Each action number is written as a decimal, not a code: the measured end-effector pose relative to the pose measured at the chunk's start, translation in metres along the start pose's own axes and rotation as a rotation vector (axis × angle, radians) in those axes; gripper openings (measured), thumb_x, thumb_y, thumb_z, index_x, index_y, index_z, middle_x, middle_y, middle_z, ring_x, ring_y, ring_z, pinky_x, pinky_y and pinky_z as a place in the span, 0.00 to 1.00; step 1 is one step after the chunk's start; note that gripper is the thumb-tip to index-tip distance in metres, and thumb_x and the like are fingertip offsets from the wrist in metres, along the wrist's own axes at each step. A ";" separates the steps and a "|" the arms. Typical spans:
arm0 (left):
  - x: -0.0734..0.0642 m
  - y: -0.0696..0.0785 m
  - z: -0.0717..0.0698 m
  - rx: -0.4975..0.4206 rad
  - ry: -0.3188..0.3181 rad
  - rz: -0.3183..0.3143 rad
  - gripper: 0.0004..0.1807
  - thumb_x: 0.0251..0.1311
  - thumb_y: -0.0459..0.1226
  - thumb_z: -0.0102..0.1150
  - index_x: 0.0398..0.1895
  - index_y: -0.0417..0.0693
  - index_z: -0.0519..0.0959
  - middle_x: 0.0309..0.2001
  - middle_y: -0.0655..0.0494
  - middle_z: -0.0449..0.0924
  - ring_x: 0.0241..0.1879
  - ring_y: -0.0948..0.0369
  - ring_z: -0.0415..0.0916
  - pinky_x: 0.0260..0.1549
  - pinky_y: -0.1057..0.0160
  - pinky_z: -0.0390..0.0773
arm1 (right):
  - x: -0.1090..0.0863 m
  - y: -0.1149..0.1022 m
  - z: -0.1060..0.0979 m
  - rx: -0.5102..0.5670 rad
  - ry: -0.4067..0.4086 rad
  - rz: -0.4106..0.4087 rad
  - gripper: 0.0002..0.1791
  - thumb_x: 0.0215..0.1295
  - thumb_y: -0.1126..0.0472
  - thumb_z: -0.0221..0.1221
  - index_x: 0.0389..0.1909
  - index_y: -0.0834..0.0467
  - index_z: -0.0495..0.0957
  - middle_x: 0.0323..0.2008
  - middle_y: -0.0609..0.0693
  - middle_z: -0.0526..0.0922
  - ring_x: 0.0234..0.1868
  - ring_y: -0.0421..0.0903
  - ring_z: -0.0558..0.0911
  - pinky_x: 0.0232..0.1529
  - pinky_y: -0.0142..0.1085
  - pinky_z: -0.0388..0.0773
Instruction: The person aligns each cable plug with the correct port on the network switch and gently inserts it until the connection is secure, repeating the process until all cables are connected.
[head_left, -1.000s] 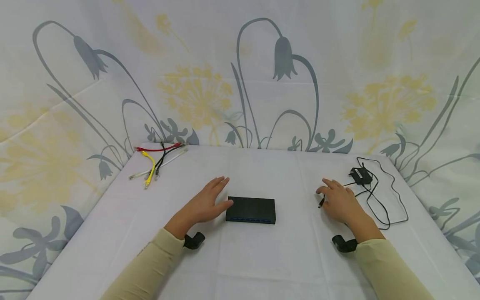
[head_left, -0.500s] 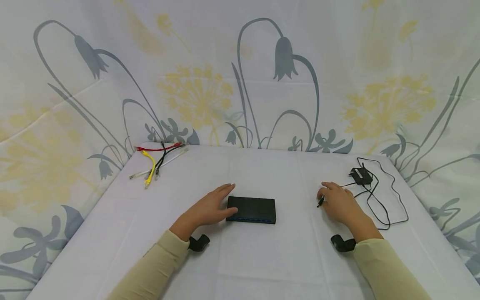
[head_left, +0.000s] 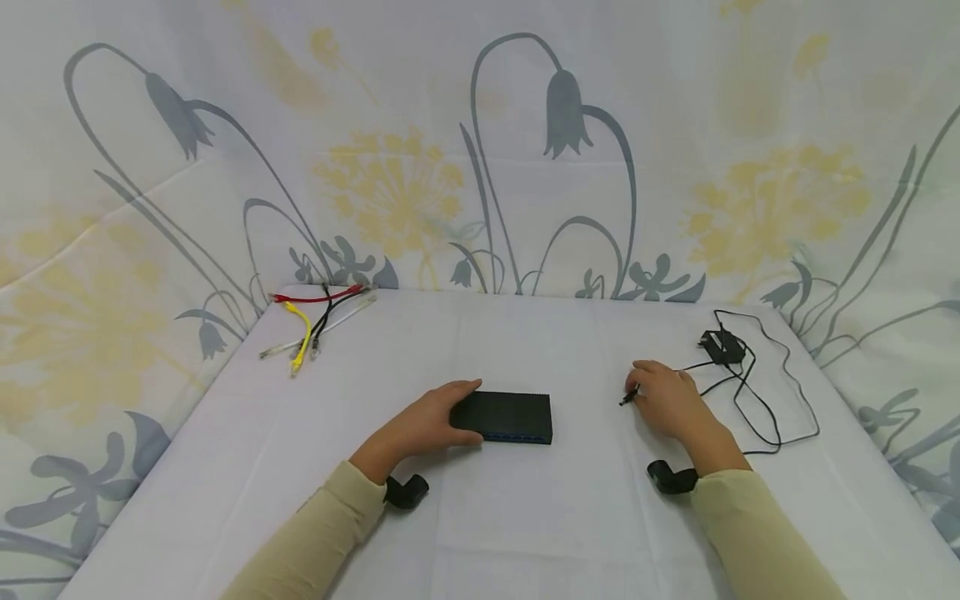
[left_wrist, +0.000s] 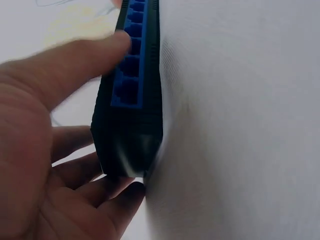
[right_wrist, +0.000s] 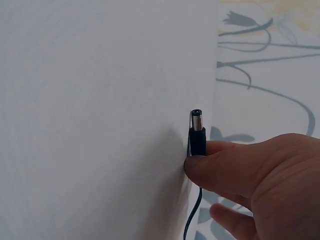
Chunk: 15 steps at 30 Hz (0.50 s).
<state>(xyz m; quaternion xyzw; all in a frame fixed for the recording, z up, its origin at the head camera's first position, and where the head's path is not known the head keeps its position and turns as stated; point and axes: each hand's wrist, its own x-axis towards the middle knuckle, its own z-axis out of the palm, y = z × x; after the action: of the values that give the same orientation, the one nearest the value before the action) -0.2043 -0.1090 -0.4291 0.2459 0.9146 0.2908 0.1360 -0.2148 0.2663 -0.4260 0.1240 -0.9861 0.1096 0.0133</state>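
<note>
A black network switch (head_left: 510, 417) with a row of blue ports (left_wrist: 129, 75) lies flat mid-table. My left hand (head_left: 423, 421) grips its left end, the thumb against the port side and the fingers round the far side and end. To the right, my right hand (head_left: 667, 400) pinches a black barrel plug (right_wrist: 198, 140) between thumb and fingers, its metal tip pointing away from the hand. From the plug a thin cord runs back to a black power adapter (head_left: 722, 346), which rests at the right among loops of its cable (head_left: 772, 417).
Several short network cables, among them a red cable (head_left: 315, 297) and a yellow cable (head_left: 303, 337), lie crossed at the back left of the white-covered table (head_left: 540, 517). A flower-patterned curtain (head_left: 420, 150) hangs along the back and sides.
My left hand has moved right and closed round the switch's left end. The right hand has shifted slightly left with the plug, whose tip has swung leftward.
</note>
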 end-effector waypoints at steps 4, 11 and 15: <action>0.001 -0.002 0.003 -0.020 0.016 -0.009 0.46 0.54 0.51 0.69 0.75 0.53 0.59 0.73 0.52 0.60 0.73 0.52 0.56 0.69 0.49 0.61 | 0.003 -0.003 0.004 0.040 -0.005 0.006 0.07 0.62 0.69 0.56 0.38 0.57 0.80 0.61 0.64 0.73 0.63 0.66 0.71 0.57 0.68 0.62; 0.004 -0.007 0.006 -0.047 0.025 -0.001 0.46 0.54 0.51 0.69 0.75 0.54 0.59 0.72 0.52 0.61 0.72 0.52 0.58 0.68 0.49 0.62 | 0.003 -0.009 0.008 0.079 -0.003 -0.008 0.07 0.64 0.69 0.54 0.39 0.58 0.79 0.58 0.62 0.77 0.62 0.64 0.73 0.60 0.64 0.62; 0.004 -0.009 0.005 -0.032 0.017 0.000 0.45 0.55 0.52 0.68 0.74 0.54 0.59 0.71 0.52 0.61 0.71 0.52 0.59 0.68 0.49 0.63 | 0.003 -0.013 0.008 0.098 0.005 -0.032 0.06 0.64 0.68 0.56 0.38 0.58 0.79 0.56 0.63 0.78 0.60 0.64 0.74 0.61 0.62 0.64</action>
<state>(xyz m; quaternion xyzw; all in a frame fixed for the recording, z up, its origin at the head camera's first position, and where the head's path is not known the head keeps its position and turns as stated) -0.2088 -0.1107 -0.4391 0.2413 0.9110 0.3074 0.1321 -0.2143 0.2518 -0.4310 0.1400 -0.9774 0.1579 0.0113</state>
